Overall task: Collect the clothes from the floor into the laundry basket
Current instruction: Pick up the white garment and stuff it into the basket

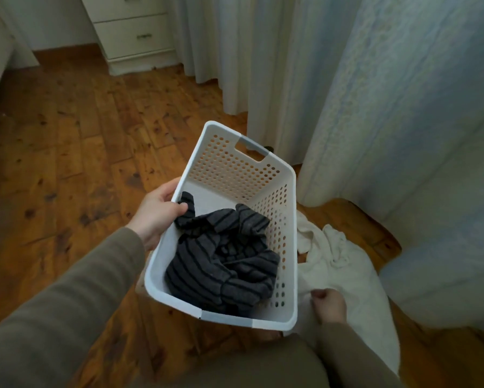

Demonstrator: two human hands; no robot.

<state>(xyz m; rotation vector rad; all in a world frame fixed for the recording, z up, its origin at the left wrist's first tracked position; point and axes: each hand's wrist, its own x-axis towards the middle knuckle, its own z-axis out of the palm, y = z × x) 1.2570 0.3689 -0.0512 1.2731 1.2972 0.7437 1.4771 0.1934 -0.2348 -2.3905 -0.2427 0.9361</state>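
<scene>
A white perforated laundry basket [288, 191] is held tilted above the wooden floor. My left hand [157, 211] grips its left rim, thumb inside. A dark grey striped garment [224, 261] lies crumpled in the basket's near half. To the right of the basket, a cream white garment [344, 264] is spread on the floor. My right hand [329, 305] is down at the near edge of that garment, fingers curled and pinching its fabric just beside the basket's right wall.
Pale curtains [263, 65] hang to the floor behind and right of the basket. A white chest of drawers [134, 32] stands at the back. A pale padded shape [445, 275] crowds the right side. Open wooden floor [67, 149] stretches left.
</scene>
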